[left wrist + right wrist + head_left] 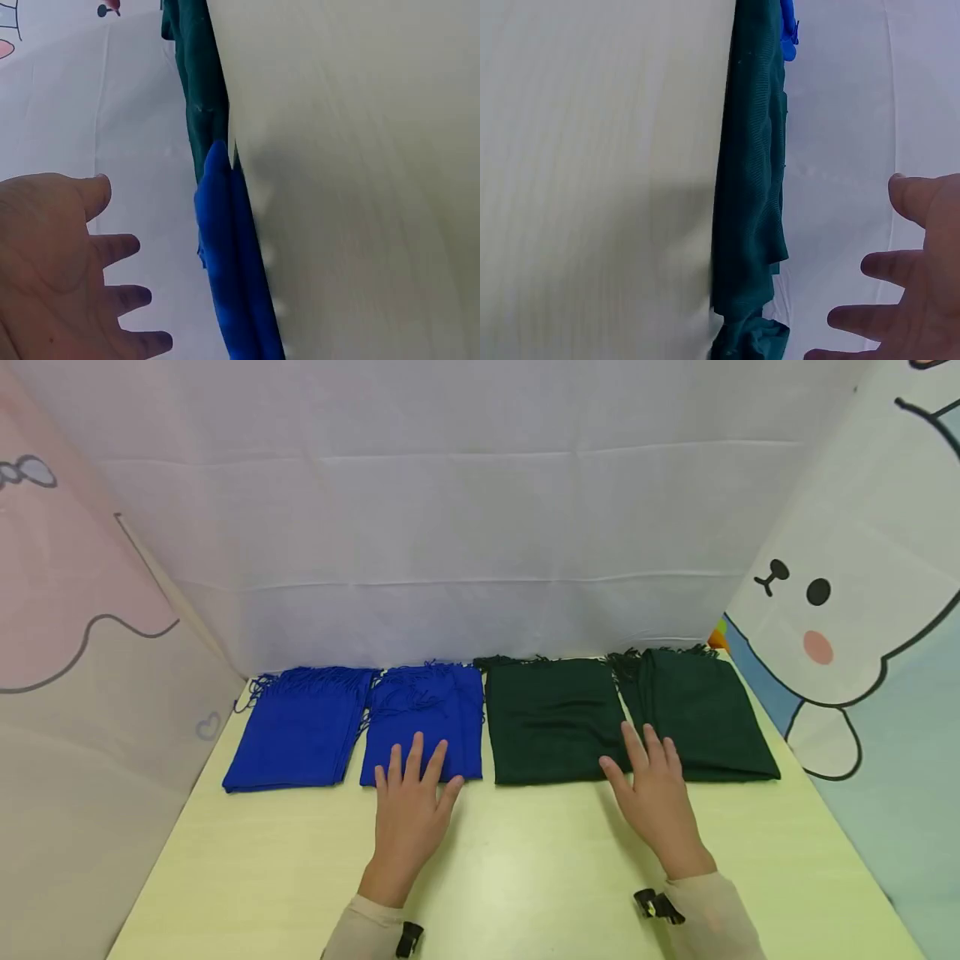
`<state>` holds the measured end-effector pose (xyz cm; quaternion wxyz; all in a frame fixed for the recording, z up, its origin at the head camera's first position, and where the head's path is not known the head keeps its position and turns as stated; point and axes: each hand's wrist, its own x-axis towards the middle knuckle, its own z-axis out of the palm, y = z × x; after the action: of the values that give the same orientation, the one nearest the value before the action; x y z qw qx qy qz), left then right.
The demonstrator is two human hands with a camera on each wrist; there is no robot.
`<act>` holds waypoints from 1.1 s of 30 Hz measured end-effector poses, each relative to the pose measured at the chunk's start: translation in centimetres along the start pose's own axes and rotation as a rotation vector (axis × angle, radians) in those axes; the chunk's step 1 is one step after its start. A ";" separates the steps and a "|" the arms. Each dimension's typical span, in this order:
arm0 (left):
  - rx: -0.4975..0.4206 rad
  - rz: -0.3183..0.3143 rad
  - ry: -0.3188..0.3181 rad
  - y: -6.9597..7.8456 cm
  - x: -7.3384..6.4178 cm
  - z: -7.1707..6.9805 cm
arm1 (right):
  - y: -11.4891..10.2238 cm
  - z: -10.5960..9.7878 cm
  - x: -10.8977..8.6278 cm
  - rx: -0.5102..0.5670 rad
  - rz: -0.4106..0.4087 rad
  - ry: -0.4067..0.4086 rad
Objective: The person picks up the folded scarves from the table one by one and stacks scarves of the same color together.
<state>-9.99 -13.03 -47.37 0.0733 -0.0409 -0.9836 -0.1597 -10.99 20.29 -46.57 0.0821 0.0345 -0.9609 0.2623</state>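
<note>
fingers spread, a person's left hand (408,814) and right hand (658,802) hover by folded, fringed blue cloths (296,735), center left, and dark green cloths (551,718), center right, on a pale yellow counter (525,877).

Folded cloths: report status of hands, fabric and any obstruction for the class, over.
Left hand, right hand: fingers spread, gripping nothing. Two blue cloths, two dark green cloths: folded, in a row. No obstruction seen.
</note>
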 end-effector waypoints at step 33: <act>-1.652 -0.541 -0.245 5.5 3.7 3.9 | 3.6 -0.3 3.9 0.663 0.586 -0.247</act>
<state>-13.53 -6.39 -48.79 -0.1261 0.1367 -0.5304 -0.8271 -15.21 23.45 -47.41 -0.1262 -0.1831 -0.7969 0.5617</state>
